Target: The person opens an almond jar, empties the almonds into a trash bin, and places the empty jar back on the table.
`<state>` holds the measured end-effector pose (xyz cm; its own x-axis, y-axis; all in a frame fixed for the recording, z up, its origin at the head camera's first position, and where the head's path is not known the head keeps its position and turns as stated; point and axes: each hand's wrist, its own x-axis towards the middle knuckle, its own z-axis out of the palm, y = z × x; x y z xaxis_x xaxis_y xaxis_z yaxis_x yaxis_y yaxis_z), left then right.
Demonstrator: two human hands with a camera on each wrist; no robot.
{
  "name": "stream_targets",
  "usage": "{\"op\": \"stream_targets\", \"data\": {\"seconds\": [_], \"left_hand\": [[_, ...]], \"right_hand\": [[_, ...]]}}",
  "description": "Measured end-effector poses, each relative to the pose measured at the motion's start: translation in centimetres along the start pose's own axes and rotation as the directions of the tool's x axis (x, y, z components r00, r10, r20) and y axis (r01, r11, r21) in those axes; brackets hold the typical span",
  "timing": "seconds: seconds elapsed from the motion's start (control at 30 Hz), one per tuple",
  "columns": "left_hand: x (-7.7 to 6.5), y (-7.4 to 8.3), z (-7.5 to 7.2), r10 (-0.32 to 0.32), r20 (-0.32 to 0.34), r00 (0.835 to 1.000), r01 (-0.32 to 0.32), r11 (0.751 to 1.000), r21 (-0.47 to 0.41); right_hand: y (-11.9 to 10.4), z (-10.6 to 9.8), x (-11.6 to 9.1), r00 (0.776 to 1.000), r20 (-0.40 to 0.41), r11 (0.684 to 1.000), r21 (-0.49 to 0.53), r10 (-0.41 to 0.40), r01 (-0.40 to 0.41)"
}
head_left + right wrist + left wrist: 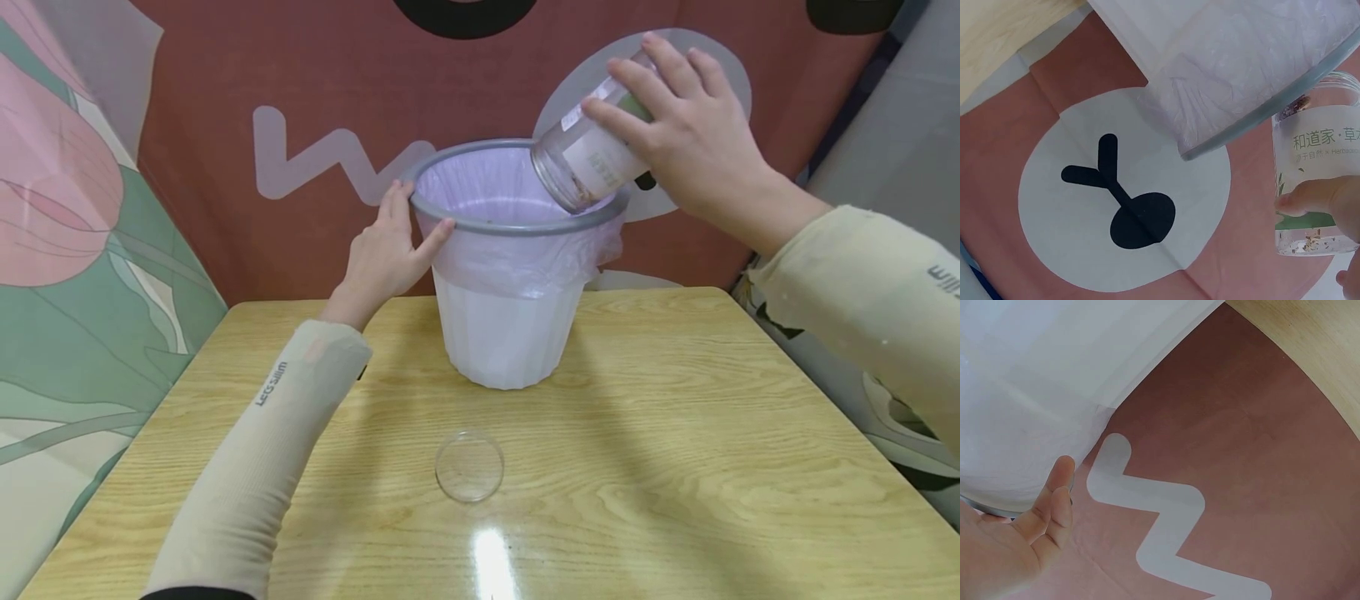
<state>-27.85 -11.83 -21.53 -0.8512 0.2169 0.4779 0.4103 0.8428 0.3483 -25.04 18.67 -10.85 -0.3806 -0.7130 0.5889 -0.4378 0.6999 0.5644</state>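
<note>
A white trash bin (510,337) stands upright on the table, its pale pink plastic liner (517,267) folded over under a grey rim (517,226). My left hand (381,254) rests against the rim's left side, thumb and fingers extended. Over the right side of the bin, my right hand (701,142) grips a clear labelled jar (588,167), tilted with its uncapped mouth down toward the liner. Dark dried bits lie near the mouth of the jar (1329,144) in the right wrist view, with pale flakes at its base. The bottom of the bin is hidden.
A clear round lid (469,467) lies flat on the wooden table (675,433), in front of the bin. Behind the table hangs a reddish printed cloth (337,75). A patterned pink and green panel (67,217) stands on the left.
</note>
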Motion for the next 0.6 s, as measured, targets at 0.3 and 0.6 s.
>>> {"op": "stream_targets", "data": {"seconds": [0.3, 0.6], "left_hand": [[-0.1, 0.0, 0.1, -0.004, 0.0, 1.0, 0.004, 1.0, -0.001], [0.0, 0.1, 0.2, -0.002, 0.003, 1.0, 0.002, 1.0, 0.002]], "right_hand": [[0.5, -0.4, 0.5, 0.996, -0.086, 0.999, -0.029, -0.027, 0.024], [1.5, -0.7, 1.6, 0.962, -0.254, 0.992, -0.092, -0.102, 0.081]]}}
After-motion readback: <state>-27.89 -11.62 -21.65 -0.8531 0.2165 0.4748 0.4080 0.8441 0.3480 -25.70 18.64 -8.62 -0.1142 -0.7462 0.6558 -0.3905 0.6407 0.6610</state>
